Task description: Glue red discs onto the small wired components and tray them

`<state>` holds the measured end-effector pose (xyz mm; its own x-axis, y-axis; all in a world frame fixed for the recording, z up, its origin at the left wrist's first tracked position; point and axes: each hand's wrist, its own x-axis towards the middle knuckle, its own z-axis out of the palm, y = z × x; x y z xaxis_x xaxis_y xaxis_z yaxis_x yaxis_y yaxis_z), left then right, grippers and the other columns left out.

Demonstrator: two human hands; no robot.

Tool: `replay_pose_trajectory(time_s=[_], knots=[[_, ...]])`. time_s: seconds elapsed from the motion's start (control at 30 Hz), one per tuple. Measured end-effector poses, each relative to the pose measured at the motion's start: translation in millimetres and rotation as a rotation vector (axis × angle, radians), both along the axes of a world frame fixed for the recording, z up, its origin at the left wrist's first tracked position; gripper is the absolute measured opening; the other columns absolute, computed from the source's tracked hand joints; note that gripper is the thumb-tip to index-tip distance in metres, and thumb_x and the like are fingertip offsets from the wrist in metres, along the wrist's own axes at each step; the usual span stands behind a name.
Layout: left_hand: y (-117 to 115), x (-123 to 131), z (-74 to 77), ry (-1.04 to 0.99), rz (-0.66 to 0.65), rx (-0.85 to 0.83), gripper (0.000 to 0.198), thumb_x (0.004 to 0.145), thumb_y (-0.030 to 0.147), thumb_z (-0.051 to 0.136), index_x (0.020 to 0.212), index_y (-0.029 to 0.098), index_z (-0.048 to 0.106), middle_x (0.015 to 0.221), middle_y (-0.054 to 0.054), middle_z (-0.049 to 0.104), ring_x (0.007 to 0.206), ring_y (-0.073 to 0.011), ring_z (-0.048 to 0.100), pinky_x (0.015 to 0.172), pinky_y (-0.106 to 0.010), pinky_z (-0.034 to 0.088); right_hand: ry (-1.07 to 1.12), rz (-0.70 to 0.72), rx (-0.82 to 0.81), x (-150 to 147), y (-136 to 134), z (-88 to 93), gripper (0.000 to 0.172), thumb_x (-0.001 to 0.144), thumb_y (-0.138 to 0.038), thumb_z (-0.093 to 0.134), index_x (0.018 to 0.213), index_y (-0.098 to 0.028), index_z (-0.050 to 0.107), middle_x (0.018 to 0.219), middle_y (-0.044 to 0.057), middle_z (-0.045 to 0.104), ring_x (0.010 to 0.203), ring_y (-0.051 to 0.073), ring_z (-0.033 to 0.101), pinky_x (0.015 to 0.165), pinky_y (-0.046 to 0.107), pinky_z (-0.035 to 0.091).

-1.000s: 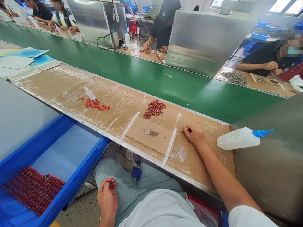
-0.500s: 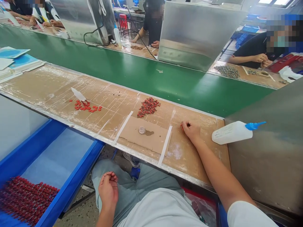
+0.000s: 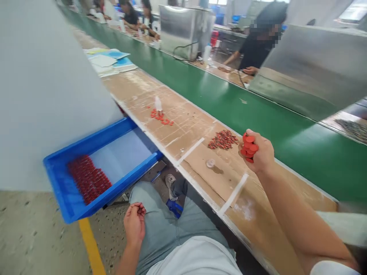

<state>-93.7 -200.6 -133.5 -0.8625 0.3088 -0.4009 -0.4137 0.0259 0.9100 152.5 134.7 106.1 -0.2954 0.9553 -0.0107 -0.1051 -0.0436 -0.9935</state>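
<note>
Head view: right hand (image 3: 262, 154) over the worktop (image 3: 177, 112), fingers curled closed round a bunch of red discs (image 3: 249, 148).
Disc grip: several edges jut past the right fingers, so a slight loosening could spill the outermost ones.
Left hand (image 3: 134, 224): fingers loosely curled by the thigh (image 3: 150, 200), tips close together; cannot tell whether anything sits inside.
Red-and-dark parts (image 3: 223, 139): piled just left of the right fingers; dropped discs could mix in, or a low sweep scatter the heap.
Clear cup (image 3: 210, 163): left of the right fingers, nearer the body; a knock could tip it.
Green belt (image 3: 189, 93): beyond the right fingers; a disc slipping that way could stray onto it.
</note>
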Motion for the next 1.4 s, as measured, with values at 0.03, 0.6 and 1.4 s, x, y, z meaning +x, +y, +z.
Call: replay_pose_trajectory(time_s=[0.03,0.6,1.4], knots=[[-9,-2,-3.4,0.032,0.018,-0.026,0.019,0.066,0.035,0.062,0.073,0.018,0.057,0.068,0.003,0.059,0.060,-0.0118,0.055,0.059,-0.026,0.045,0.017,0.115,-0.005,-32,-4,14.4,0.038,0.081,-0.046,0.065,0.062,-0.023,0.041,0.052,-0.006,0.032,0.039,0.006,0.026,0.034,0.020,0.019],[-128,-105,-66.1,0.742,-0.330,-0.597,0.016,0.074,0.012,0.054,0.078,0.022,0.065,0.090,-0.007,0.066,0.094,-0.0270,0.056,0.090,-0.046,0.040,-0.838,0.995,0.687,-500,-164,-186.9,0.044,0.089,-0.044,0.051,0.053,-0.018,0.053,0.049,0.001,0.051,0.054,0.013,0.053,0.055,0.024,0.042],[-147,-139,-94.0,0.803,-0.373,-0.708,0.014,0.074,0.008,0.051,0.075,0.021,0.058,0.084,-0.005,0.064,0.087,-0.0235,0.054,0.081,-0.042,0.039,-0.925,1.145,1.459,-571,-127,-350.0,0.048,0.087,-0.060,0.049,0.094,-0.016,0.068,0.095,0.012,0.068,0.081,0.023,0.065,0.058,0.027,0.036]])
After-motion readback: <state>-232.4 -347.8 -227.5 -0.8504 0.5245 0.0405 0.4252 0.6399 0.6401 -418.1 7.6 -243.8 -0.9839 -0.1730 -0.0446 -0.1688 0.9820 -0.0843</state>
